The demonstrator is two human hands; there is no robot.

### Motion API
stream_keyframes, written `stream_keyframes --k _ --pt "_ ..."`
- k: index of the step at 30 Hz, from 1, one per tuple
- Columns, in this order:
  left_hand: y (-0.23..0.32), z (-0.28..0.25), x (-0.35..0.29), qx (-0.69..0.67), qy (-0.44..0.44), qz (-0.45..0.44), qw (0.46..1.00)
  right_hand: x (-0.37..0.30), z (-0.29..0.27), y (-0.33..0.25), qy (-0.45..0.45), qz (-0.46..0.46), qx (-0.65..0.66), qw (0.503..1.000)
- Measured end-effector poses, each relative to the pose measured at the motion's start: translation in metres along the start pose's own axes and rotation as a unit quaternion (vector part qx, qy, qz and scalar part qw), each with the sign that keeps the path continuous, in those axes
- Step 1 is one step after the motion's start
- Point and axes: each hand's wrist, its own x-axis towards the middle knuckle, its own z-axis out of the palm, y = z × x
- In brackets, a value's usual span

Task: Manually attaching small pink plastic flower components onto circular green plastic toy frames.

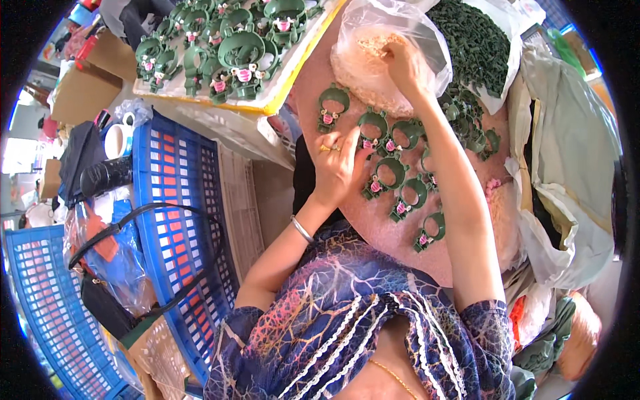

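Note:
My right hand (408, 70) reaches into a clear plastic bag (347, 50) of small beige pieces (377, 45). Its fingertips are pinched together at the pieces; what lies between them is too small to tell. My left hand (338, 163) hovers at the table's left edge, index finger stretched out and thumb apart, with nothing seen in it. Right by that index finger is a dark green plastic ring-shaped part (373, 123) with a pink-and-white ornament. Several similar green parts (391, 172) lie between my arms, and another one (333, 101) sits beyond my left hand.
A white foam tray (247, 107) with a yellow edge bears many finished-looking green parts at the upper left. Dark green small pieces (470, 47) are heaped at the far right. Blue plastic baskets (177, 220) stand left; a pale sack (573, 153) hangs right of the pink table (373, 223).

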Motion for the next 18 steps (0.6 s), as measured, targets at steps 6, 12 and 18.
stream_keyframes --k 6,12,18 --pt "0.009 -0.004 0.002 -0.007 -0.035 -0.023 0.999 -0.038 -0.043 -0.026 0.172 -0.1 0.191 0.961" --pt "0.012 -0.002 0.001 -0.01 -0.038 -0.053 0.998 -0.121 -0.064 -0.049 -0.06 0.038 0.296 0.952" --pt "0.005 0.005 0.0 -0.089 -0.016 -0.081 0.993 -0.15 -0.039 -0.047 -0.008 -0.089 0.244 0.966"
